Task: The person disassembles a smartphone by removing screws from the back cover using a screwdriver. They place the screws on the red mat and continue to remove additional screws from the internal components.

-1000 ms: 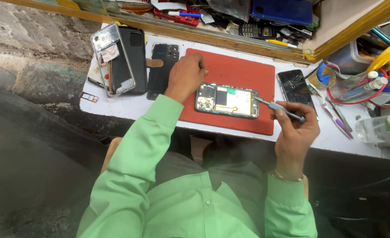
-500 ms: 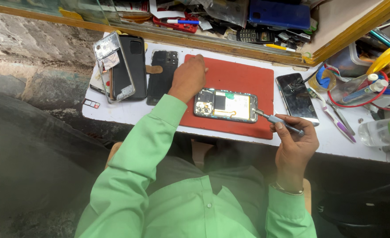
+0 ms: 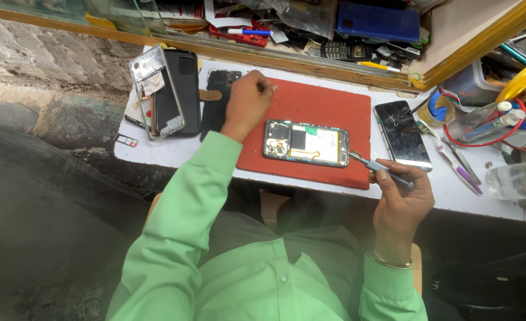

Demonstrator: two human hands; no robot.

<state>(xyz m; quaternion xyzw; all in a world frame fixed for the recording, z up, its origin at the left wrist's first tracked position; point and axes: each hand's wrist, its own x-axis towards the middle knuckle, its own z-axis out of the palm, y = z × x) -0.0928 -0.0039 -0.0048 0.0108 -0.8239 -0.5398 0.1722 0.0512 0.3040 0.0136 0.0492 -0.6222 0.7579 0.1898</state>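
A: Where is the opened phone?
B: I see it on the red mat, long axis left-right. One screwdriver, pinched in my right hand, tip at its right end.
A: Left hand?
B: Loosely curled on the mat, empty. Two more phones flank the mat.

The person wears a light green, long-sleeved, collared shirt with a row of small pale buttons down the front, its cuffs reaching the wrists of the left hand and right hand, plus a thin metal bangle on the right wrist.
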